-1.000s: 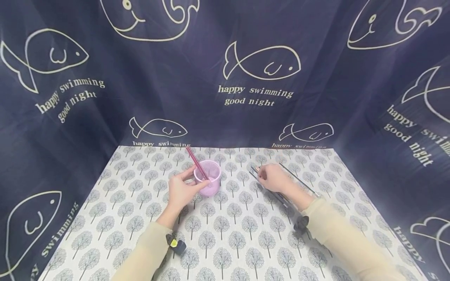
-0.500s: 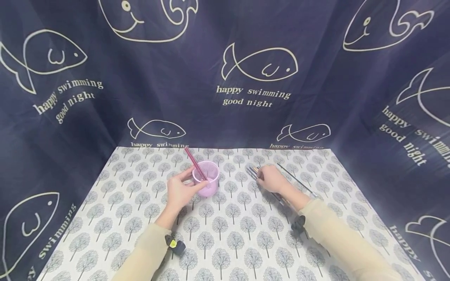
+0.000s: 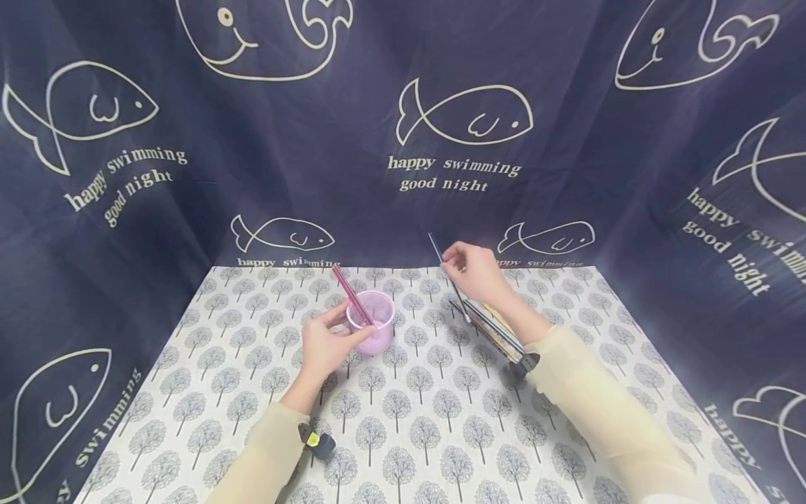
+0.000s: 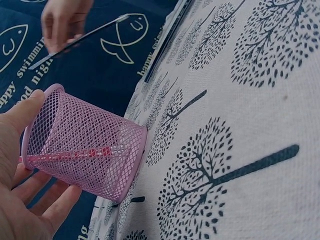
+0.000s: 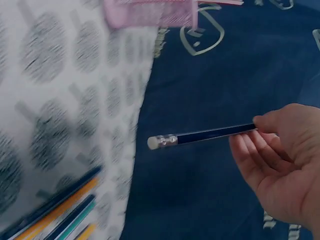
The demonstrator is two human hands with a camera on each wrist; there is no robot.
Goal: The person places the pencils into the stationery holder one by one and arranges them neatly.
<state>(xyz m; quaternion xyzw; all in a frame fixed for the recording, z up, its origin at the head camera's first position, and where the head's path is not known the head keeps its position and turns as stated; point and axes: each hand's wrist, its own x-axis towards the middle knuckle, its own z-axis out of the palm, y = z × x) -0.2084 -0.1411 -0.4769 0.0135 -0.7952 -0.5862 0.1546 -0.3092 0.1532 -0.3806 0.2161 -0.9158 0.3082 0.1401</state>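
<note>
A pink mesh pen cup [image 3: 378, 339] stands upright on the table, with red pencils [image 3: 350, 290] leaning out of it toward the back left. My left hand [image 3: 326, 343] holds the cup at its near-left side, thumb at the rim and fingers along the mesh [image 4: 90, 145]. To the right, my right hand [image 3: 477, 271] is raised over the far table edge and pinches a dark blue pencil [image 5: 215, 134] near its upper end. That pencil slants with its white eraser [image 5: 153, 143] downward. Beneath the right wrist lie several loose pencils [image 3: 499, 330], partly hidden by the forearm.
The table wears a white cloth [image 3: 422, 434] printed with grey trees. Behind it hangs a dark blue curtain [image 3: 352, 140] with fish drawings, also enclosing both sides. In the right wrist view, blue, yellow and green pencils [image 5: 65, 210] lie at the lower left.
My right hand has lifted from the pile of pencils, up and slightly left, bringing a dark blue pencil with it. The left hand and cup stay in place.
</note>
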